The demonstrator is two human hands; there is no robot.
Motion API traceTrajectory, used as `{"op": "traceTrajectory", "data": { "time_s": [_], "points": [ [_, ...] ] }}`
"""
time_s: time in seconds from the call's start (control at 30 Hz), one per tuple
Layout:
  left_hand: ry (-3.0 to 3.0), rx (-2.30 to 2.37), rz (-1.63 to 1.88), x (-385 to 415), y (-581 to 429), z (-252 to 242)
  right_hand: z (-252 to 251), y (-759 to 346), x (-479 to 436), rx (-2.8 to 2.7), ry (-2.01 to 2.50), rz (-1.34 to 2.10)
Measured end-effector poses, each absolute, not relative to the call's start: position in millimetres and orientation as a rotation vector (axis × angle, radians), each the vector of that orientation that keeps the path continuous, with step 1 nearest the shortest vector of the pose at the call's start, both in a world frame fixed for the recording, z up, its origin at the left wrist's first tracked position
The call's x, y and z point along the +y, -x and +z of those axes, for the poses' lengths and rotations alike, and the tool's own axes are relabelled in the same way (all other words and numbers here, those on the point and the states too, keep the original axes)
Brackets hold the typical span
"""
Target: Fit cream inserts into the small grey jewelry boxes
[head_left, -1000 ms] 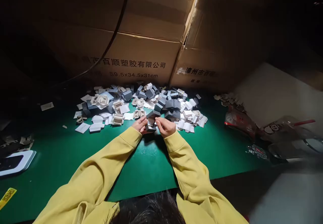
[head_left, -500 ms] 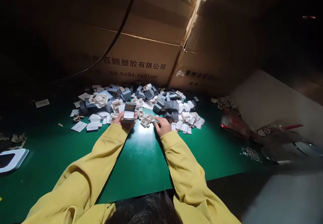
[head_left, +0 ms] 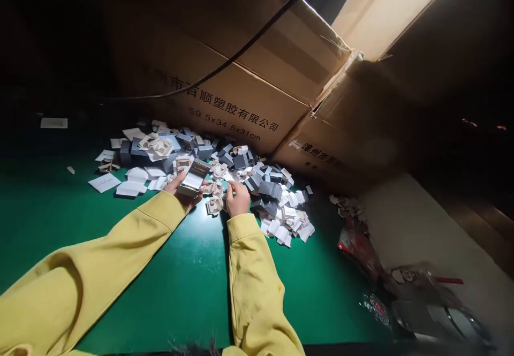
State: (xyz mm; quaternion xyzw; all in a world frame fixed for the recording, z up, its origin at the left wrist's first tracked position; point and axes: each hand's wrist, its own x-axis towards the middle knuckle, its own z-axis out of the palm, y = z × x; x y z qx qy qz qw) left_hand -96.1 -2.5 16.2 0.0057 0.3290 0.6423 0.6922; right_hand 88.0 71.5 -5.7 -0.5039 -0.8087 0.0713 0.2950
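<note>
Hands apart: left hand (head_left: 180, 191) cradles box (head_left: 194, 176) open side up, so its inside shows; right hand (head_left: 238, 199) touches pile (head_left: 277, 195), grip unclear.

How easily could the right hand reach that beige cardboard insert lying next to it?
Probably easily: the right hand sits just beside the beige cardboard insert, with nothing between them.

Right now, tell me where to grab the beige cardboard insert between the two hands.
Probably pinch the beige insert by its raised folded edges from above, coming from its right, where the right hand sits beside it. It lies on the green mat at the near edge of the pile; the left hand holds an open grey box.
</note>
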Motion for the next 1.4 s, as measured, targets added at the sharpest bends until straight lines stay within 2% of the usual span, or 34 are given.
{"op": "traceTrajectory", "data": {
  "time_s": [0.2, 0.33, 0.57, 0.67, 0.77, 0.97, 1.07, 1.27, 1.4],
  "points": [
    [0.103, 0.698, 1.513, -3.4, 99.0, 30.3, 23.4, -48.4, 82.4, -2.339, 1.366, 0.254],
    [0.083, 0.667, 1.574, -7.6, 107.7, 32.8, 22.5, -41.4, 84.8, -2.425, 1.309, 0.415],
    [0.081, 0.573, 1.602, -8.6, 121.3, 31.9, -1.5, -64.4, 84.5, -2.149, 0.998, 0.815],
    [0.063, 0.491, 1.594, -8.5, 122.2, 24.4, -4.9, -70.3, 89.8, -1.970, 1.046, 0.954],
    [0.043, 0.451, 1.583, -8.9, 122.1, 18.8, -4.7, -74.7, 98.4, -1.866, 1.195, 0.883],
    [0.077, 0.440, 1.563, -6.5, 122.7, 17.4, -1.3, -84.8, 100.8, -2.419, 1.066, 0.750],
    [0.110, 0.443, 1.544, -5.5, 123.1, 18.2, 0.4, -84.9, 96.3, -2.484, 1.062, 0.737],
    [0.059, 0.407, 1.500, -7.7, 120.1, 24.0, 2.7, -82.8, 94.2, -2.006, 1.121, 0.978],
    [-0.050, 0.534, 1.271, -8.0, 104.4, 26.0, 2.7, -83.6, 93.6, -1.500, 1.119, 1.235]
  ]
}}
